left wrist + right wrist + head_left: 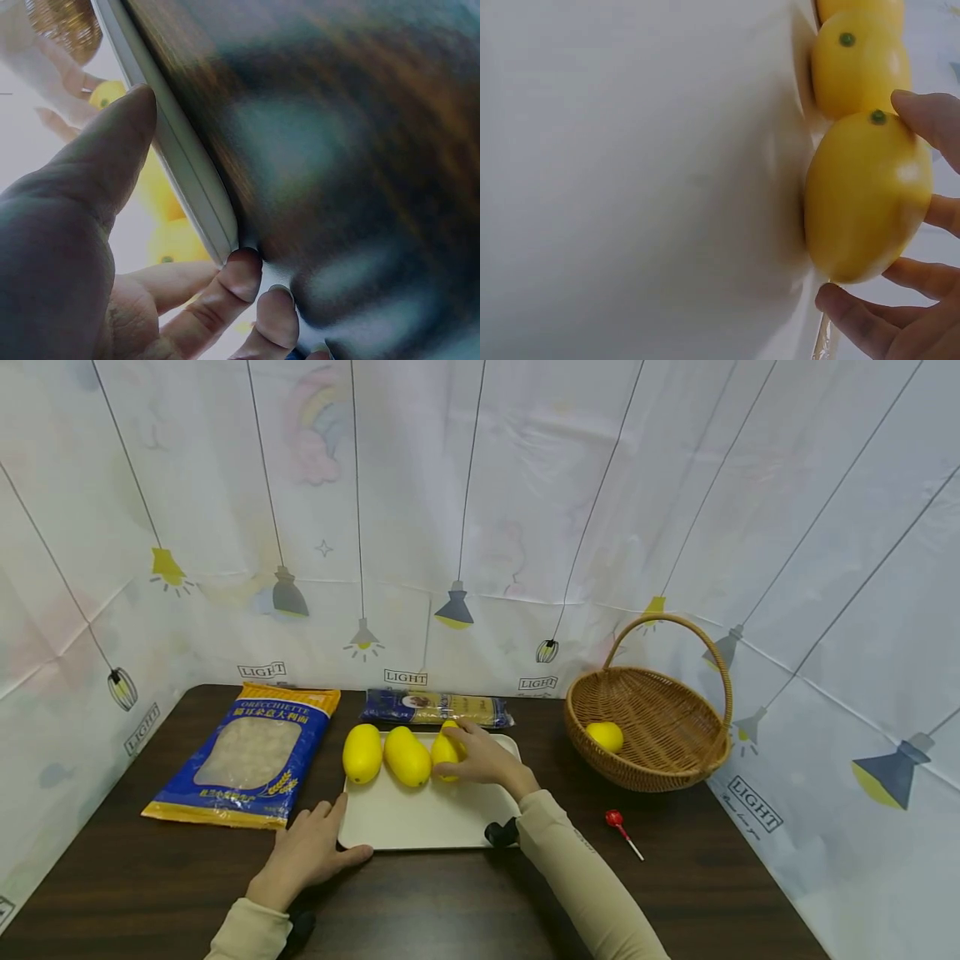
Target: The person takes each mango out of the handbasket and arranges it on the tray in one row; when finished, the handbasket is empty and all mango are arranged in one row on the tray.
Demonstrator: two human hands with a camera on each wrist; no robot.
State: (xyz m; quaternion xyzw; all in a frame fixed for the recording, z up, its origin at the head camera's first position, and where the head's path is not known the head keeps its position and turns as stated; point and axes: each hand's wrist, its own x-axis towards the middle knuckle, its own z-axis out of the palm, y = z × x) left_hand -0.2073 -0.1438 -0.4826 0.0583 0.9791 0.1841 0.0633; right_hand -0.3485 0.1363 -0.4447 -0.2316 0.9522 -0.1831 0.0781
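On a cream tray [435,827], three yellow oval fruits with small green stem spots lie along the far side: a left fruit [362,754], a middle fruit [407,757] and a right fruit [446,752]. My right hand [483,760] holds the right fruit; in the right wrist view its thumb and fingers curve round that fruit [868,199]. At the tray's front left corner rests my left hand [307,852], fingers along the left side and thumb by the front edge. The left wrist view shows the thumb [112,157] against the tray's rim [176,142].
A blue and yellow orecchiette bag [243,756] lies left of the tray. Behind it is a pasta packet [435,707]. To the right stands a wicker basket [667,718] with a yellow fruit [604,737] inside. A red lollipop [615,819] lies in front of the basket.
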